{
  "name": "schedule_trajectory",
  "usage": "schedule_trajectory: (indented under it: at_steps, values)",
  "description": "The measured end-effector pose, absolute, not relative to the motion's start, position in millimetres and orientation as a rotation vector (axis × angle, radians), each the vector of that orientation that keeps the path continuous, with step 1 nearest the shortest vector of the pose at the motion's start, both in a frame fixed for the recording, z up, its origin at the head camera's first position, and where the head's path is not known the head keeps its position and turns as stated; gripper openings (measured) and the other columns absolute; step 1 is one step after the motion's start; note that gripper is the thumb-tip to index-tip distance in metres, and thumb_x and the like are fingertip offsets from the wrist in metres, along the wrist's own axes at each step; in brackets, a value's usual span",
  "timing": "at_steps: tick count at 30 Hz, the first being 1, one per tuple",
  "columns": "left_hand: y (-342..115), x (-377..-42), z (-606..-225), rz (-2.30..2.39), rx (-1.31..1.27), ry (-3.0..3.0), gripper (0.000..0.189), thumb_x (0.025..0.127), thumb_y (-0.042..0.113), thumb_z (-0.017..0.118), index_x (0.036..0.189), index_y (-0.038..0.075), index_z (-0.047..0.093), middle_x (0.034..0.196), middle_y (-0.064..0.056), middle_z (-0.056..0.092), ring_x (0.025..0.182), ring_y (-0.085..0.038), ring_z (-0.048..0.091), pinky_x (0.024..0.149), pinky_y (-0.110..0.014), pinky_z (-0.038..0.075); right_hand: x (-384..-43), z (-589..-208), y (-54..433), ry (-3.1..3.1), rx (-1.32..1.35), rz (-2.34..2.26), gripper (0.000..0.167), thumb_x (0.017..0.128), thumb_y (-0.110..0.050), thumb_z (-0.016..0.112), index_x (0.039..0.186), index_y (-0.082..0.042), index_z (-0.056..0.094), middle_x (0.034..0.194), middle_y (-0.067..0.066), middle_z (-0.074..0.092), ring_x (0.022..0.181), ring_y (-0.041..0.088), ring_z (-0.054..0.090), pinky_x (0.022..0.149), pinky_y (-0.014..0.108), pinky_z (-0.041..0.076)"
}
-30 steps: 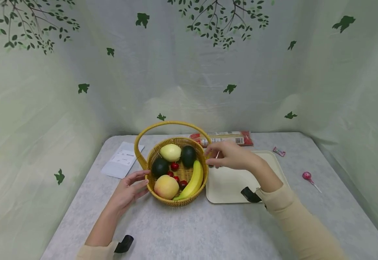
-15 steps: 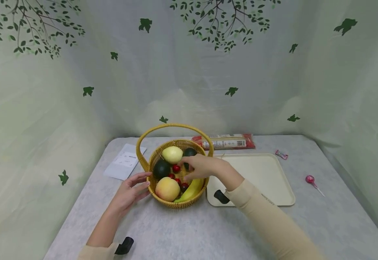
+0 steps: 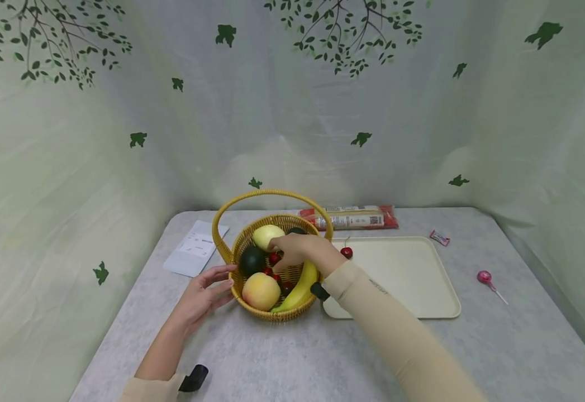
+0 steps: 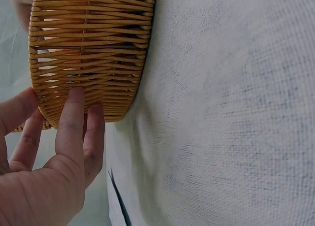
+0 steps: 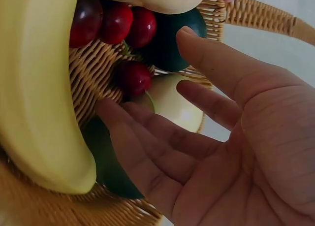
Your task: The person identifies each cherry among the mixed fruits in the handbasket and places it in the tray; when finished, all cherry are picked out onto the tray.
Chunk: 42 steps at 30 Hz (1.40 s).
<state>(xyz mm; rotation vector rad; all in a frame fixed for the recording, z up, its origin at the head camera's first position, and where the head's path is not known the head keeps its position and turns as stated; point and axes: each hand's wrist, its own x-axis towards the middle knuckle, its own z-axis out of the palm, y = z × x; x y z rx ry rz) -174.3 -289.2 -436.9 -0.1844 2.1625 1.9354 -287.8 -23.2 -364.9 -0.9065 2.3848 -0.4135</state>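
Note:
My right hand (image 3: 297, 251) reaches into a wicker basket (image 3: 279, 316) with a tall handle. In the right wrist view its fingers and thumb are spread apart around a cherry (image 5: 134, 78), with the fingertips very near it; contact cannot be told. Several other cherries (image 5: 116, 23) lie beside it. Around them are a banana (image 3: 299, 287), a peach (image 3: 261, 292), a pale yellow-green fruit (image 3: 266, 235) and two dark green fruits (image 3: 252, 261), one mostly hidden by my right hand. My left hand (image 3: 204, 296) rests its extended fingertips against the basket's left side, plainly in the left wrist view.
A cream tray (image 3: 403, 279) lies right of the basket, with one stemmed cherry (image 3: 346, 252) near its left edge. Behind is a red-ended packet (image 3: 355, 219). A wrapped candy (image 3: 440, 238) and a lollipop (image 3: 484, 277) lie farther right. A white envelope (image 3: 191, 248) lies at left.
My right hand has moved left from the tray's left edge into the basket and lower among the fruit. A cherry on the tray now shows fully. My left hand stays on the basket.

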Motion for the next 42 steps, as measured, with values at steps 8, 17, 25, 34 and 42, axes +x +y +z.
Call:
schedule_trajectory:
  at_steps: [8,17,25,34,42]
  values:
    - [-288,-175,-434,1.93,-0.19,2.168,0.051,0.107,0.018,0.067,0.155,0.006,0.054,0.156,-0.019,0.045,0.126,-0.014,0.06,0.1,-0.031,0.062,-298,-369,-36,2.359,-0.876,-0.412,0.06,0.105,-0.028,0.071,0.16,-0.015,0.05,0.164,0.006,0.052,0.149,0.026,0.05,0.12,0.044,0.048]
    - [-287,-176,-434,1.927,-0.19,2.179,0.05,0.108,0.015,0.066,0.155,0.005,0.053,0.155,-0.018,0.046,0.128,-0.017,0.06,0.099,-0.031,0.062,-304,-372,-40,2.268,-0.809,-0.434,0.06,0.106,-0.027,0.069,0.161,-0.013,0.049,0.16,0.011,0.052,0.123,0.032,0.065,0.107,0.047,0.057]
    - [-286,-178,-433,1.923,-0.187,2.173,0.05,0.108,0.018,0.067,0.154,0.007,0.054,0.156,-0.018,0.045,0.132,-0.022,0.058,0.102,-0.034,0.062,-306,-375,-41,2.271,-0.798,-0.456,0.05,0.106,-0.025,0.069,0.153,-0.008,0.059,0.151,0.012,0.061,0.119,0.028,0.068,0.105,0.044,0.059]
    - [-287,-176,-434,1.931,-0.208,2.172,0.048,0.108,0.017,0.067,0.153,0.008,0.057,0.153,-0.016,0.047,0.128,-0.019,0.059,0.101,-0.034,0.062,-305,-379,-42,2.259,-0.768,-0.456,0.029,0.103,-0.019,0.074,0.13,-0.008,0.072,0.121,0.006,0.072,0.109,0.024,0.071,0.103,0.044,0.059]
    - [-289,-174,-436,1.935,-0.211,2.172,0.048,0.107,0.017,0.068,0.154,0.008,0.057,0.151,-0.015,0.047,0.127,-0.017,0.059,0.1,-0.033,0.063,-306,-383,-42,2.25,-0.717,-0.497,0.025,0.095,-0.012,0.083,0.118,-0.01,0.074,0.104,0.002,0.07,0.093,0.019,0.069,0.1,0.044,0.061]
